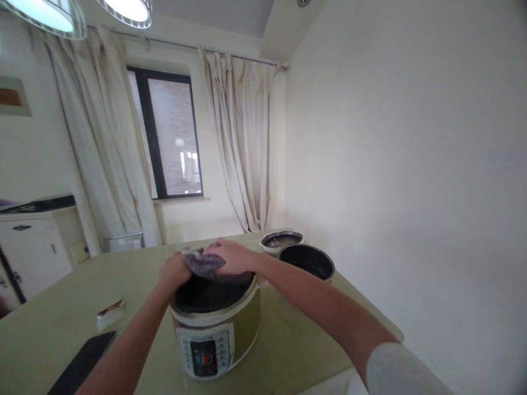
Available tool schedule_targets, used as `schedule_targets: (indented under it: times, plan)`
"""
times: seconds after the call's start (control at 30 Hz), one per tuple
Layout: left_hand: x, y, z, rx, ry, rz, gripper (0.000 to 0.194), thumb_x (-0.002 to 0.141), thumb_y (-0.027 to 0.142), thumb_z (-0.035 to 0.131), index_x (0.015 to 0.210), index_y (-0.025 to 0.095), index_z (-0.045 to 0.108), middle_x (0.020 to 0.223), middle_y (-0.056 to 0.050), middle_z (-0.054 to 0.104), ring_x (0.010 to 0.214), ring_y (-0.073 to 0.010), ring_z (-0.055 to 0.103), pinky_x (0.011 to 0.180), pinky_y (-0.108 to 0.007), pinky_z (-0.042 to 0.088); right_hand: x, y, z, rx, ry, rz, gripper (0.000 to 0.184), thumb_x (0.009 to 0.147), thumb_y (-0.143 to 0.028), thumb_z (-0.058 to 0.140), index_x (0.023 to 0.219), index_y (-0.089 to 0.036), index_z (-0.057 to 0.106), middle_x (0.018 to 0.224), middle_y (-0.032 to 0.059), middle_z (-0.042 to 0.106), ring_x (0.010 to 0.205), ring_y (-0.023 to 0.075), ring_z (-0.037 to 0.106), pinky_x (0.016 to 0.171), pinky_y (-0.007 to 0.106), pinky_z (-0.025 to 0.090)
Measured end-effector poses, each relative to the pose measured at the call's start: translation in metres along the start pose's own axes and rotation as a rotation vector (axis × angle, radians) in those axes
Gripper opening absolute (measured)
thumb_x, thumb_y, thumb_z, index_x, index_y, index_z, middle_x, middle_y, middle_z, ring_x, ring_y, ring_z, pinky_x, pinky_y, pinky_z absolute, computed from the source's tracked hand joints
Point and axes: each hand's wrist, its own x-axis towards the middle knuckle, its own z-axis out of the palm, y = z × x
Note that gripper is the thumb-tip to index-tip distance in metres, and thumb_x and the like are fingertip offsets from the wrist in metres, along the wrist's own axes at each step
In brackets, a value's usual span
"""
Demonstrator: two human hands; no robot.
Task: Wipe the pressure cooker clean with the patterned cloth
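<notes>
An electric pressure cooker (245, 332) with a button panel stands on the green table, its top open and its inside dark. At its far rim, my right hand (233, 256) is closed on a grey cloth (202, 264). My left hand (175, 271) is at the far left of the rim, against the cloth's left end. Its fingers are bent and mostly hidden, so I cannot make out whether they grip the cloth or the rim. The cloth lies bunched between both hands and covers part of the far rim.
Behind the cooker to the right are a black inner pot (307, 261) and a round lid-like piece (282, 240). On the table (140, 271) at left lie a dark flat object (84, 362) and a small white packet-like item (110, 315). A wall (411, 192) borders the right side.
</notes>
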Motion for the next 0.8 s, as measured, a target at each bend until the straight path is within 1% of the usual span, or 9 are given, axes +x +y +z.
schedule_targets:
  times: [0.07,0.1,0.17,0.27,0.33,0.43,0.6,0.73,0.8]
  plan:
    - [0.002,-0.010,0.027,0.043,-0.084,-0.017,0.044,0.092,0.026,0.050,0.129,0.017,0.071,0.124,-0.019,0.076,0.115,-0.0391,0.072,0.100,-0.053,0.054,0.019,0.002,0.030,-0.219,-0.331,-0.179,0.041,0.090,-0.023,0.076,0.130,-0.030,0.069,0.129,0.0079,0.066,0.112,0.0268,0.065,0.087,0.038,0.057]
    - [0.002,-0.013,0.037,0.039,-0.110,-0.029,0.044,0.093,0.024,0.049,0.129,0.017,0.072,0.125,-0.020,0.076,0.115,-0.0395,0.072,0.099,-0.054,0.055,0.029,0.002,0.043,-0.326,-0.412,-0.268,0.032,0.095,-0.022,0.069,0.126,-0.031,0.071,0.132,0.0074,0.067,0.116,0.0280,0.064,0.085,0.039,0.057]
    - [0.002,-0.016,0.048,0.044,-0.134,-0.036,0.045,0.094,0.021,0.045,0.131,0.017,0.071,0.129,-0.020,0.074,0.117,-0.0391,0.071,0.099,-0.054,0.054,0.047,0.004,0.062,-0.501,-0.461,-0.453,0.025,0.103,-0.018,0.057,0.115,-0.030,0.076,0.136,0.0067,0.067,0.125,0.0298,0.060,0.087,0.042,0.056]
    - [0.005,-0.020,0.051,0.041,-0.151,-0.041,0.049,0.093,0.017,0.044,0.135,0.022,0.069,0.134,-0.017,0.073,0.119,-0.0370,0.070,0.102,-0.052,0.053,0.068,0.010,0.070,-0.604,-0.501,-0.646,0.025,0.104,-0.016,0.055,0.100,-0.025,0.078,0.134,0.0058,0.070,0.134,0.0289,0.055,0.093,0.041,0.055]
    - [0.006,-0.022,0.050,0.034,-0.156,-0.055,0.049,0.094,0.019,0.043,0.136,0.024,0.068,0.135,-0.015,0.073,0.121,-0.0368,0.070,0.103,-0.052,0.052,0.071,0.015,0.066,-0.604,-0.551,-0.555,0.021,0.103,-0.019,0.058,0.101,-0.026,0.078,0.136,0.0060,0.069,0.132,0.0289,0.058,0.085,0.039,0.058]
    - [0.007,-0.023,0.050,0.016,-0.159,-0.084,0.048,0.097,0.026,0.041,0.136,0.026,0.069,0.134,-0.014,0.074,0.123,-0.0381,0.069,0.102,-0.052,0.052,0.058,0.021,0.060,-0.577,-0.628,-0.227,0.018,0.097,-0.029,0.068,0.111,-0.025,0.077,0.140,0.0102,0.068,0.119,0.0316,0.068,0.074,0.039,0.061]
    - [0.014,-0.019,0.050,-0.045,-0.162,-0.102,0.047,0.094,0.030,0.047,0.134,0.027,0.072,0.130,-0.015,0.076,0.124,-0.0389,0.069,0.102,-0.050,0.053,0.033,0.021,0.051,-0.422,-0.855,0.259,0.028,0.076,-0.033,0.083,0.099,-0.017,0.080,0.106,0.0143,0.079,0.096,0.0310,0.077,0.078,0.039,0.061]
    - [0.019,-0.011,0.046,-0.109,-0.144,-0.131,0.046,0.093,0.041,0.053,0.129,0.024,0.076,0.125,-0.016,0.078,0.121,-0.0376,0.071,0.101,-0.046,0.053,0.039,0.016,0.043,0.000,-1.114,0.445,0.018,0.073,-0.028,0.084,0.083,-0.013,0.079,0.086,0.0083,0.078,0.087,0.0289,0.076,0.076,0.036,0.059]
    - [0.019,-0.008,0.044,-0.140,-0.128,-0.153,0.054,0.095,0.055,0.048,0.122,0.021,0.079,0.121,-0.018,0.079,0.118,-0.0379,0.072,0.100,-0.046,0.054,0.047,0.008,0.045,0.321,-1.098,0.454,0.011,0.073,-0.020,0.082,0.080,-0.012,0.079,0.080,0.0045,0.077,0.083,0.0253,0.075,0.076,0.032,0.057]
